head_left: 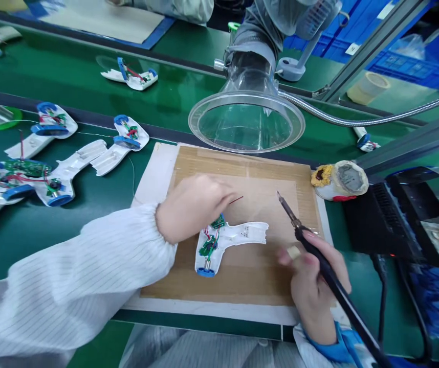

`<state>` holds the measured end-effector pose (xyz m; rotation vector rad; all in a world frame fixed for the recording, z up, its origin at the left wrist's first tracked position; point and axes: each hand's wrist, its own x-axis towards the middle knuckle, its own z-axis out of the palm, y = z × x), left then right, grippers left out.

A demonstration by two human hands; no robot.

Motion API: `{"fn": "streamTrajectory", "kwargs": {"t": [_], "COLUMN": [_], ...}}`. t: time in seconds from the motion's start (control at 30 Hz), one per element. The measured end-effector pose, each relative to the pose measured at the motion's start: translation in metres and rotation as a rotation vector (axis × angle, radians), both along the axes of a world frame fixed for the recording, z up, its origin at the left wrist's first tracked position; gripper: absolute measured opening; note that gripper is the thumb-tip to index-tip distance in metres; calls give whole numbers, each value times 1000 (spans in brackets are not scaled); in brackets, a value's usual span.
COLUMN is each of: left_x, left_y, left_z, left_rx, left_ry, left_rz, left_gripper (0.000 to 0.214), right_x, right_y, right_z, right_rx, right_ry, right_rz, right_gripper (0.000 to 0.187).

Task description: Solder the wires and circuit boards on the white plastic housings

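Note:
A white plastic shell with small green circuit boards [225, 241] lies on a brown cardboard work mat [242, 276]. My left hand [191, 204] rests over the shell's upper left end with curled fingers, pinching a thin red wire that sticks out to the right. My right hand [313, 283] grips a black soldering iron [311, 245] like a pen. Its tip points up and to the left, a short way right of the shell and not touching it.
A clear fume-extraction funnel [247, 115] hangs over the mat's far edge. Several similar white and blue assemblies [56, 168] lie on the green conveyor at left. A solder-tip cleaner [340, 180] and a black soldering station [392, 214] stand at right. Another person's sleeve shows at the top.

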<state>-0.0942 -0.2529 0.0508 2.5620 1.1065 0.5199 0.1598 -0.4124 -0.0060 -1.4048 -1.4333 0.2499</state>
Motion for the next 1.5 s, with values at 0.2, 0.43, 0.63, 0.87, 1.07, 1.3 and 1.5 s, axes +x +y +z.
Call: {"fn": "streamTrajectory", "kwargs": {"t": [0.2,0.43,0.63,0.87,1.07,1.3,1.5], "left_x": [9,-1,0,4,3,4,4], "left_y": [-11,-52,-55,-55,-55,-56,-55], "left_z": [4,-14,-38,-39,-42,-40,-39], "left_rx": [-457,142,-70,-139,-133,-129,-157], "left_ry": [-295,-129,-330,-365,-366,-360,-345], "left_rz": [-107,-172,-71,-87,-83,-71,-73], "left_gripper": [21,30,23,22,22,22,21], "right_x": [-12,-13,-5,7,3,4,6], "right_y": [21,26,7,-8,-3,-4,-6], "right_z": [-9,-9,0,11,7,9,8], "right_rx": [-118,-91,-18,37,65,60,81], "right_ry": [-269,-319,-198,-37,-78,-79,-40], "right_rz": [143,200,32,206,227,239,133], "right_gripper": [32,37,24,23,20,20,26]}}
